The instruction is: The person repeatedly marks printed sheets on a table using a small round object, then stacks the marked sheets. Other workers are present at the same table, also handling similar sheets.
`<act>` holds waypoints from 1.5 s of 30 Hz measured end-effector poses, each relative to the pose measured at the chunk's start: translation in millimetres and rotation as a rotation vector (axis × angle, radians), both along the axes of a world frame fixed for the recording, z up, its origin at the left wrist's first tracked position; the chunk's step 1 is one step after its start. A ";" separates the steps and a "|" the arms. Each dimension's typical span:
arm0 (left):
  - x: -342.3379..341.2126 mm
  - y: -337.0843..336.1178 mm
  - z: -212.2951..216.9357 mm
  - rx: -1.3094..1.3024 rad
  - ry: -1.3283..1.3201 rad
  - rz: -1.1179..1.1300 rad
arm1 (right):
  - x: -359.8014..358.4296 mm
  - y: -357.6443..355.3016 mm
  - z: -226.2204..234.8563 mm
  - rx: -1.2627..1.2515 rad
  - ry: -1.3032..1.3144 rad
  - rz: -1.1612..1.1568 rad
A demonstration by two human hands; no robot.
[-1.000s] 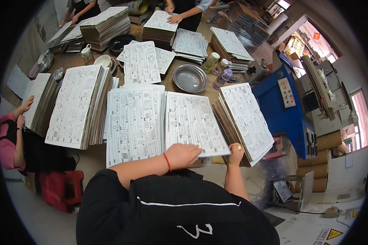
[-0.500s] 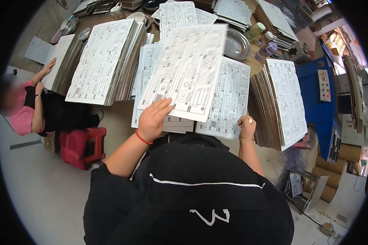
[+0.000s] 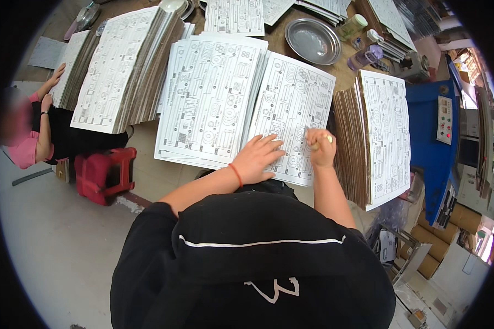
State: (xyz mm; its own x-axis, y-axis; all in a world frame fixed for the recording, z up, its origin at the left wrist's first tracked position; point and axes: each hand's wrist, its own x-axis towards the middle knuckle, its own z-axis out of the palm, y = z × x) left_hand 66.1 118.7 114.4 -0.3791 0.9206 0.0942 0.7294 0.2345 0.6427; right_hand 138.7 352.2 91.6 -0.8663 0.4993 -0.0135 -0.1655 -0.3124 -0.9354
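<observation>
My left hand point(image 3: 259, 159) lies flat, fingers spread, on the lower left part of a white printed sheet point(image 3: 299, 90) covered in line drawings of parts. On the right side of the same sheet, my right hand point(image 3: 324, 149) is closed with its knuckles up. Something small and pale yellow shows at its fingers; I cannot tell what it is. Left of this sheet lies a loose pile of similar printed sheets point(image 3: 211, 93), its edges fanned unevenly.
Thick stacks of printed boards stand at left point(image 3: 112, 71) and right point(image 3: 387, 137). Behind are a metal dish point(image 3: 313, 41), a purple bottle point(image 3: 365, 56) and a green-lidded jar point(image 3: 352, 27). A co-worker in pink point(image 3: 24, 145) sits far left near a red stool point(image 3: 105, 172). A blue machine point(image 3: 431, 126) stands right.
The sheet my left hand was swinging leftward is down on the left pile and released. My left hand has moved right onto the other sheet; my right hand has come up onto it.
</observation>
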 end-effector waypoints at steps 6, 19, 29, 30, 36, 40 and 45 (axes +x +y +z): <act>10.3 36.8 -24.7 -0.327 0.056 -0.166 | -73.2 30.0 -33.2 -0.214 0.128 -0.041; 12.1 40.7 -27.9 -0.318 0.106 -0.144 | -56.0 6.5 -35.8 0.373 -0.051 0.110; 11.2 39.3 -19.6 -0.277 0.105 -0.156 | -35.9 10.7 -24.8 0.167 -0.108 0.156; 8.6 39.4 -20.3 -0.253 0.050 -0.007 | -30.5 16.9 -7.0 0.238 -0.145 0.105; 10.8 18.5 -26.5 -0.184 -0.407 0.802 | 62.8 24.6 -8.6 0.955 -0.824 -0.340; -3.4 19.0 -27.8 -0.200 -0.678 0.755 | 92.5 2.0 -12.7 0.625 -0.997 -0.073; -11.5 26.0 -7.2 -0.099 -0.967 0.859 | 86.7 -23.2 -8.0 0.685 -0.948 -0.087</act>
State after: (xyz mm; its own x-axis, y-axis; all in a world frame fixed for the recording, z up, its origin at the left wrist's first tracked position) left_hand 54.5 144.7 107.2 -0.7236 0.3375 -0.6020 -0.4249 0.4696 0.7739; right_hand 225.4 329.1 83.6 -0.6168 0.7095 -0.3409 0.6919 0.2821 -0.6646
